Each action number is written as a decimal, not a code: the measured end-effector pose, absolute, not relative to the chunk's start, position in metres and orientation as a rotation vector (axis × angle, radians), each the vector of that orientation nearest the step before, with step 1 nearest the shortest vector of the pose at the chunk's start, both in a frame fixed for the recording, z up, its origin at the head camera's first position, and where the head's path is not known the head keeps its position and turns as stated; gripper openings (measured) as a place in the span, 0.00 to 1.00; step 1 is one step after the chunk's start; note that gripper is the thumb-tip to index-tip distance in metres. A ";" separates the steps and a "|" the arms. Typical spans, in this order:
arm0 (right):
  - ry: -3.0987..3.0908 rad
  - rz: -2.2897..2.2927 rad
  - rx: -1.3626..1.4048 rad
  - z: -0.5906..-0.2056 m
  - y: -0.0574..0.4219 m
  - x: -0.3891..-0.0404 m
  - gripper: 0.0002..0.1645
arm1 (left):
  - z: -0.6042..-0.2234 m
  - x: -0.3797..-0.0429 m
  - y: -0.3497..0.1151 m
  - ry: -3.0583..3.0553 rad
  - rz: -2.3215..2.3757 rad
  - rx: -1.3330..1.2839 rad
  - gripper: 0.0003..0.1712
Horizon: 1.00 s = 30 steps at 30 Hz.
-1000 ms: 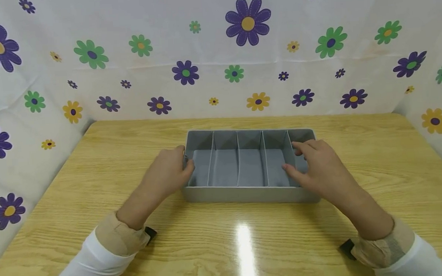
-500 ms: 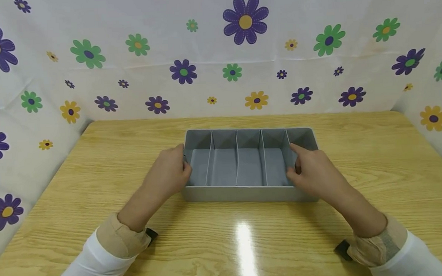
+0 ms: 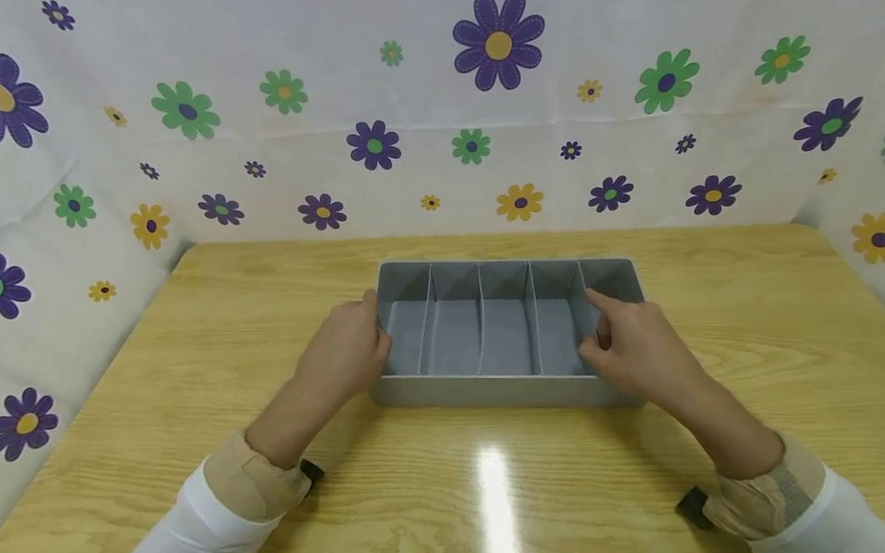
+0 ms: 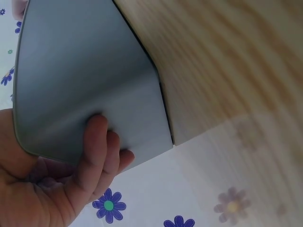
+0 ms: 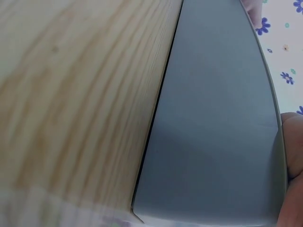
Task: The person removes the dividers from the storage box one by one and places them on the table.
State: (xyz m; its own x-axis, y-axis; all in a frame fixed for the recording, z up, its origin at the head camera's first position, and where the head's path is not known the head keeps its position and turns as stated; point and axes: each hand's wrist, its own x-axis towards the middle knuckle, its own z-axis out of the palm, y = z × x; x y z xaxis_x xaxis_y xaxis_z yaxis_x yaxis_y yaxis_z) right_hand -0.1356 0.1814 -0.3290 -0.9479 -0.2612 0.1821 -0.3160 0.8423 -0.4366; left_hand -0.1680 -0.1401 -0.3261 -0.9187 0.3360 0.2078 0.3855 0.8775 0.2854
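A grey rectangular organizer box (image 3: 493,391) lies flat on the table, split into several compartments by thin upright dividers. My left hand (image 3: 344,344) grips its left end wall; in the left wrist view several fingers (image 4: 97,142) bend against the outer face of the box. My right hand (image 3: 645,345) is over the right end compartment. Its thumb and curled fingers pinch the rightmost divider (image 3: 574,290), with the index finger stretched along the top edge. Most of the right fingers are hidden behind the box wall (image 5: 213,118) in the right wrist view.
The wooden table (image 3: 227,321) extends around the box, with a bright light reflection near its front. Behind and beside it hangs a white cloth (image 3: 417,86) printed with purple, green and yellow flowers.
My right thumb and fingers have come together from a spread pose onto the rightmost divider. My left hand keeps its hold on the left wall, and the box stays in place.
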 end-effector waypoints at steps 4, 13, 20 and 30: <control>-2.888 0.712 0.442 -0.330 0.183 -0.136 0.34 | -0.326 -0.169 -0.138 -2.897 -0.472 -0.553 0.25; -2.834 0.741 0.450 -0.333 0.183 -0.137 0.33 | -0.326 -0.168 -0.138 -2.925 -0.443 -0.540 0.28; -2.752 0.805 0.460 -0.333 0.184 -0.137 0.34 | -0.326 -0.167 -0.138 -2.933 -0.437 -0.537 0.29; -2.695 0.805 0.473 -0.332 0.185 -0.137 0.33 | -0.328 -0.168 -0.139 -2.937 -0.444 -0.531 0.29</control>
State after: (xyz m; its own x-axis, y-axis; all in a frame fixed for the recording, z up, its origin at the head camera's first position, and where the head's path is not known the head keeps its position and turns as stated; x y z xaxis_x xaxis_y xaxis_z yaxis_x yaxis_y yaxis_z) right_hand -0.1372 0.1854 -0.3316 -0.9046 -0.2264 0.3612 -0.3874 0.7901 -0.4750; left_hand -0.1678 -0.1395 -0.3276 -0.9307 0.3229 0.1722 0.3593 0.8952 0.2635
